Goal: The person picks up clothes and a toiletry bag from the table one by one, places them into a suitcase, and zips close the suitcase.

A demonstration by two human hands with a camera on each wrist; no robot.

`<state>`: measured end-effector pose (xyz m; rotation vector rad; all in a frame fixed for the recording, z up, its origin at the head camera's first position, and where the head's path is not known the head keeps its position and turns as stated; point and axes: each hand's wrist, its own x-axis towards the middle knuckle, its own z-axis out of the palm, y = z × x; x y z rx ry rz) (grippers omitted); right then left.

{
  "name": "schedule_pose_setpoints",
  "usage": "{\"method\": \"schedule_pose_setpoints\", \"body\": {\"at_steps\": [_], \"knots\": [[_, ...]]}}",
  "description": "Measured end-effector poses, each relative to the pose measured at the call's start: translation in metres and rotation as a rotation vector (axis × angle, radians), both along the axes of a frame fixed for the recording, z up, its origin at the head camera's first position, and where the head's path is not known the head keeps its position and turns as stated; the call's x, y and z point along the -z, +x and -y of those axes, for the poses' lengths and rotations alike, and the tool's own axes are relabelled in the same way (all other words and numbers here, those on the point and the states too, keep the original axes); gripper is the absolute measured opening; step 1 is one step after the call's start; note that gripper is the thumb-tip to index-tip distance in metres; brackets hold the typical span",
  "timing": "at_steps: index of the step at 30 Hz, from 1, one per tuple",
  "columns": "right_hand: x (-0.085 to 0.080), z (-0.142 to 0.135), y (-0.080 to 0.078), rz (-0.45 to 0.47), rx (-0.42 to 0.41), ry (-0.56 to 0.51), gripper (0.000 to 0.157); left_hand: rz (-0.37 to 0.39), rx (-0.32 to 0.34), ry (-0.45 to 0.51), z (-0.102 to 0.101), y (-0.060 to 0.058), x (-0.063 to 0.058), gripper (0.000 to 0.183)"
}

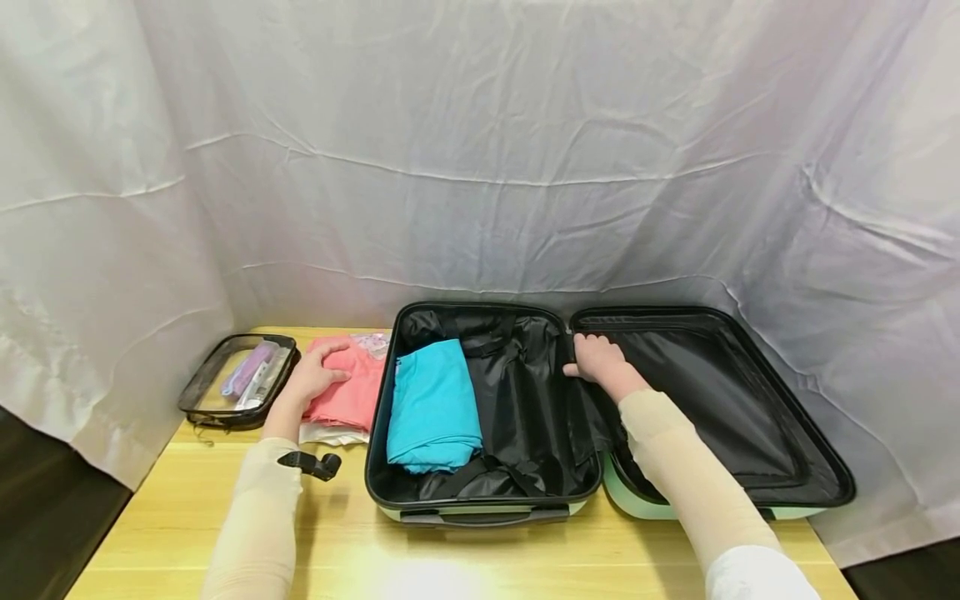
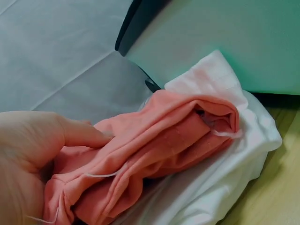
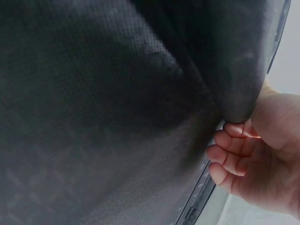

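My left hand [image 1: 311, 377] is on a folded coral garment [image 1: 354, 385] left of the suitcase. In the left wrist view its thumb presses into the coral cloth [image 2: 154, 140]; the other fingers are mostly hidden. A folded white garment [image 2: 253, 136] lies beneath. The fingers of my right hand [image 1: 600, 362] curl at the middle of the open suitcase [image 1: 483, 504], holding the edge of its black lining [image 3: 117, 117]. That lining is drawn up in folds in the right wrist view. A folded turquoise garment [image 1: 435, 408] lies in the suitcase's left half.
A clear-topped black pouch [image 1: 238, 381] with a purple item inside sits at the table's far left. The suitcase's other half [image 1: 720, 408] lies open at right, under my right forearm. Pale curtains [image 1: 480, 150] hang behind and at both sides.
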<state>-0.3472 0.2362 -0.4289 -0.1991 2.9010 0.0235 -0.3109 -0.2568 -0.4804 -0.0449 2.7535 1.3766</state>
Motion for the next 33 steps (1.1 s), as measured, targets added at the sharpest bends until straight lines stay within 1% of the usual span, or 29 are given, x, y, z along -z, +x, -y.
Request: {"method": "schedule_pose_setpoints", "body": {"at_steps": [2, 5, 9, 14, 21, 24, 29, 33], "knots": [[0.000, 0.000, -0.001, -0.004, 0.001, -0.003, 0.068, 0.001, 0.006, -0.041, 0.000, -0.001, 0.001, 0.063], [0.001, 0.000, -0.001, -0.008, -0.002, -0.001, 0.069, 0.018, 0.016, -0.058, 0.001, 0.000, 0.002, 0.065], [-0.001, 0.001, 0.000, -0.012, -0.003, -0.001, 0.069, 0.052, 0.032, -0.013, 0.005, 0.001, 0.006, 0.067], [-0.002, 0.001, -0.002, -0.010, 0.000, 0.000, 0.069, 0.044, 0.070, 0.025, 0.011, 0.003, 0.012, 0.069], [-0.001, 0.000, -0.005, 0.007, 0.008, -0.004, 0.071, 0.052, 0.128, 0.057, 0.012, 0.006, 0.013, 0.085], [-0.001, 0.001, -0.004, 0.008, 0.007, -0.006, 0.070, 0.038, 0.140, 0.052, 0.010, 0.006, 0.012, 0.085], [0.000, 0.000, -0.002, 0.005, 0.009, -0.003, 0.068, -0.020, 0.137, 0.029, 0.006, 0.006, 0.012, 0.079], [0.003, -0.001, -0.002, 0.016, 0.020, -0.019, 0.068, -0.063, 0.135, 0.023, 0.007, 0.006, 0.016, 0.074]]}}
